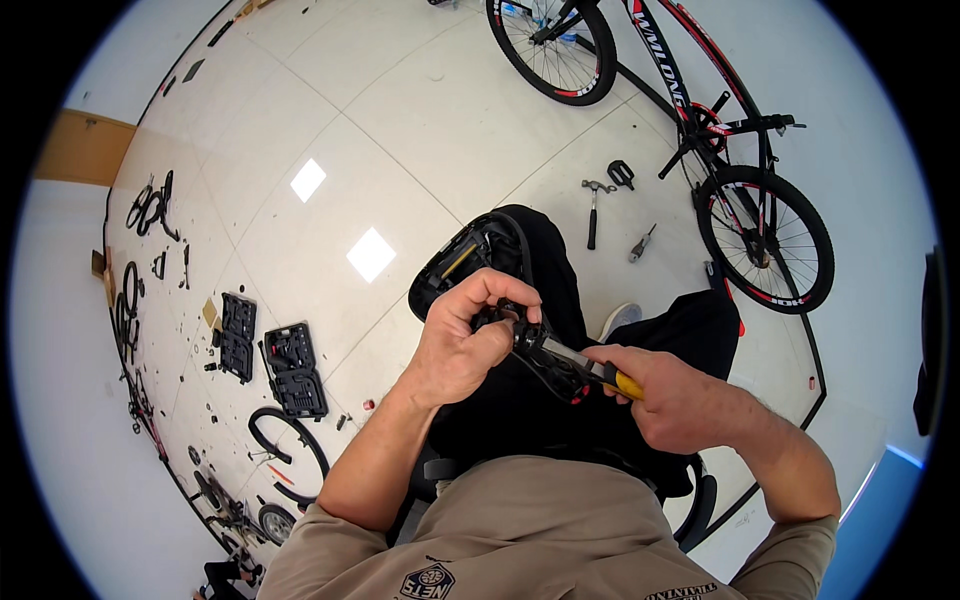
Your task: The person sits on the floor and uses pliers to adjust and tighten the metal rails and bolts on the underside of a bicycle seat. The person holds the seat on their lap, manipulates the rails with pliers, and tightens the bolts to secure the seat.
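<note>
From where I stand, the seated person has a black saddle (497,243) in the lap, underside facing up, its broad end resting by one thigh and its narrow, red-tipped nose slanting down toward the right hand. The left hand (452,345) is closed around the middle of it, thumb and bent fingers pinching the dark fittings beneath, so the wide part sticks out beyond the knuckles and the nose comes out on the other side. Exactly which piece those fingertips press, I can't tell.

The right hand (680,395) is wrapped firmly round the yellow handle of a tool (627,385), whose metal shank runs along the saddle's nose toward the left fingers. Whether its tip touches the fittings is hidden from me.

On the tiles past the knees lie a hammer (593,215), a loose pedal (621,175) and a screwdriver (641,244), near one another, with a black and red bicycle (668,70) beyond. Off to the person's left, two black tool cases (294,372) lie open side by side.
</note>
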Demonstrator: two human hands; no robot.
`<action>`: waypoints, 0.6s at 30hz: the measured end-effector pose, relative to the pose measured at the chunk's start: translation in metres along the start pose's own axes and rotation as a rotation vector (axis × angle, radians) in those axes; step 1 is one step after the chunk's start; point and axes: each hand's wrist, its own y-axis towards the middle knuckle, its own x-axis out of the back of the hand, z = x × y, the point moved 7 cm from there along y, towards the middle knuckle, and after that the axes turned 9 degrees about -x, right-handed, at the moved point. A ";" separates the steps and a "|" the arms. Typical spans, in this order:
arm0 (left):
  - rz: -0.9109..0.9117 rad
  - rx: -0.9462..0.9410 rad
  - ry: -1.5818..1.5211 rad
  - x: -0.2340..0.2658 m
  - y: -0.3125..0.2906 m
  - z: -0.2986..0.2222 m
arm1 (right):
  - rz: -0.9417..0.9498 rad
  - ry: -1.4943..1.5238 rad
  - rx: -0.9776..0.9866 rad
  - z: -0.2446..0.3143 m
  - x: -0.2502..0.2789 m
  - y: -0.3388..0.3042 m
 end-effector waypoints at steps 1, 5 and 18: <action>-0.001 -0.007 -0.005 0.000 0.000 0.000 | -0.027 -0.030 0.023 0.002 0.001 -0.001; -0.079 0.017 -0.097 0.006 -0.001 0.012 | 0.137 0.252 -0.099 -0.013 -0.003 0.004; -0.150 0.000 -0.183 -0.001 -0.003 0.017 | -0.383 0.820 0.151 0.005 0.005 0.041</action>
